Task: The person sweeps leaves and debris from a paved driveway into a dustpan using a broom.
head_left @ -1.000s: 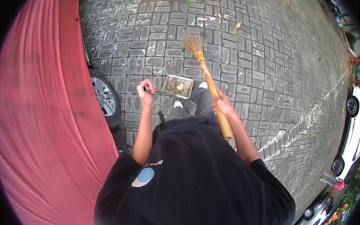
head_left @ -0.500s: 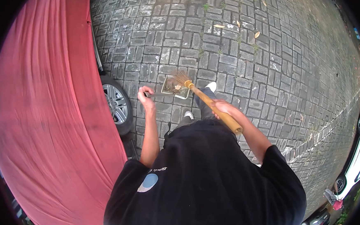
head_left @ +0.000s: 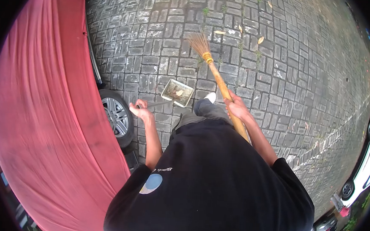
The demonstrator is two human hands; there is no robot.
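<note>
1. A broom (head_left: 221, 81) is gripped by the right hand (head_left: 236, 109), whose fingers are wrapped around the bamboo handle partway down its length.
2. The broom's straw bristles (head_left: 198, 43) are held out ahead of the person, at or just above the brick paving (head_left: 281, 70); contact cannot be told.
3. A metal dustpan (head_left: 178, 92) is held by its thin handle in the closed left hand (head_left: 141, 110), just beside a white shoe (head_left: 210, 97).
4. Dry leaves are seen inside the dustpan.
5. More fallen leaves (head_left: 219, 32) are scattered on the paving just beyond the bristles.
6. A car under a red cover (head_left: 37, 106) is parked to the left, its wheel (head_left: 117, 116) near the left hand.
</note>
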